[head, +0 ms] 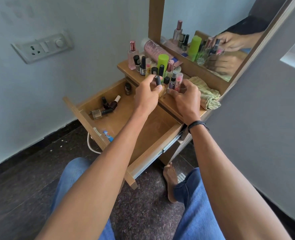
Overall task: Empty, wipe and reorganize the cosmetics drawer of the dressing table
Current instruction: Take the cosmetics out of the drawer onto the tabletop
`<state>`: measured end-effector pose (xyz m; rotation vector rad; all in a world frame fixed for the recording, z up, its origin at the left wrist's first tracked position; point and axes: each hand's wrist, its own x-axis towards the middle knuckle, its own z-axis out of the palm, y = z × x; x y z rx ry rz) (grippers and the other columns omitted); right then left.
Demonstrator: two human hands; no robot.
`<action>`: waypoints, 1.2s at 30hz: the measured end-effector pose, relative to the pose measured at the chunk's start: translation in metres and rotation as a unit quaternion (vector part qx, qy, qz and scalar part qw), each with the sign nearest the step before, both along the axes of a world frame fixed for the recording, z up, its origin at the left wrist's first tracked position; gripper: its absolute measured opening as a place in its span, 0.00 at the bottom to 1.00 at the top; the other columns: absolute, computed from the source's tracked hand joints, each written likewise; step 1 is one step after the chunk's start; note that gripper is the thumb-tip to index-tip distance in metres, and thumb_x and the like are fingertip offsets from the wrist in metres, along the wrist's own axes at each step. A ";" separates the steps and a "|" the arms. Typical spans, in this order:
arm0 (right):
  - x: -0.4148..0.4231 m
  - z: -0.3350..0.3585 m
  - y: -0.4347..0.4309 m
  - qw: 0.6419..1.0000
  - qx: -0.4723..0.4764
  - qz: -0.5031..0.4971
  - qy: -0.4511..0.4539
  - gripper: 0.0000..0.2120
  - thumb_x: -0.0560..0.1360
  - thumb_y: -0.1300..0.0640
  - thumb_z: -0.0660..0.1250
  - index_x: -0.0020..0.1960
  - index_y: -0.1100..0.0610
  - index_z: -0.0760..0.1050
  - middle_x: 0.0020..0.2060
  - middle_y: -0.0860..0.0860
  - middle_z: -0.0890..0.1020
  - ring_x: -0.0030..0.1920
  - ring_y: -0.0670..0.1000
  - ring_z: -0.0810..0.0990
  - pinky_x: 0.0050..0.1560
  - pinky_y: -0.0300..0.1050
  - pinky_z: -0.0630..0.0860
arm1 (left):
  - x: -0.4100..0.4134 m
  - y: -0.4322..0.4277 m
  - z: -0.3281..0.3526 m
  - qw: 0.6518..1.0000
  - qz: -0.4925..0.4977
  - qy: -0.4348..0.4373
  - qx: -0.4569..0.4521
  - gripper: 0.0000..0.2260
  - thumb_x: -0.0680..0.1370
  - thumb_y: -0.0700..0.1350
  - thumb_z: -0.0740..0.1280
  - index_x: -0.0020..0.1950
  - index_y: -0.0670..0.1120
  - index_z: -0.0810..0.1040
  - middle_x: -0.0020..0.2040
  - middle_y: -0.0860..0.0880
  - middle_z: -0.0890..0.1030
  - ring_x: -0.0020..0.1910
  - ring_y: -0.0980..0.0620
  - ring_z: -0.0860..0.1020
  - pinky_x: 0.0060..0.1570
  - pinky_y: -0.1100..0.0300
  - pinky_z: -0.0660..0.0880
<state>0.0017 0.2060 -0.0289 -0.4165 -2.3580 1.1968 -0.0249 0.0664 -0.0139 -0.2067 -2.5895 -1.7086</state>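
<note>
Drawer [144,135] pulled open, lower left of both hands — a few bottles [106,106] lie flat at its far-left corner, long axes roughly crosswise, nearer the left hand [147,94]. Left hand grips a black-capped bottle [158,81] upright at the counter [171,103] edge; right hand [186,96] closes around small vials [177,82]. Cloth [206,95] just right. Wood counter crowded — mirror [210,40] behind, dark floor [22,196] below.

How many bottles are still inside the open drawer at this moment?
4. Three nail polish bottles lie clustered near the drawer's left side. One small dark bottle stands at the back corner. The forearms may hide more.
</note>
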 end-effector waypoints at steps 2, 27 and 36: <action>-0.001 -0.001 0.000 1.000 -0.002 0.001 0.001 0.08 0.72 0.54 0.78 0.47 0.53 0.80 0.42 0.47 0.83 0.45 0.51 0.80 0.46 0.47 0.76 | 0.001 0.001 0.002 1.000 0.002 0.007 -0.009 0.14 0.79 0.45 0.69 0.65 0.49 0.78 0.61 0.49 0.81 0.62 0.47 0.78 0.59 0.44 0.78; 0.001 -0.002 -0.002 0.998 0.018 -0.053 0.014 0.03 0.73 0.60 0.73 0.46 0.58 0.80 0.51 0.51 0.79 0.47 0.49 0.76 0.49 0.44 0.74 | 0.007 0.010 -0.014 0.997 0.019 0.056 -0.040 0.11 0.75 0.47 0.76 0.54 0.49 0.80 0.52 0.52 0.85 0.51 0.53 0.83 0.51 0.52 0.80; 0.003 -0.006 -0.004 0.996 0.024 -0.086 0.001 0.10 0.72 0.62 0.71 0.52 0.56 0.79 0.46 0.50 0.80 0.42 0.44 0.74 0.42 0.34 0.67 | 0.011 0.004 -0.020 0.996 0.011 0.073 -0.049 0.10 0.75 0.40 0.76 0.53 0.46 0.80 0.44 0.54 0.81 0.38 0.63 0.78 0.40 0.64 0.76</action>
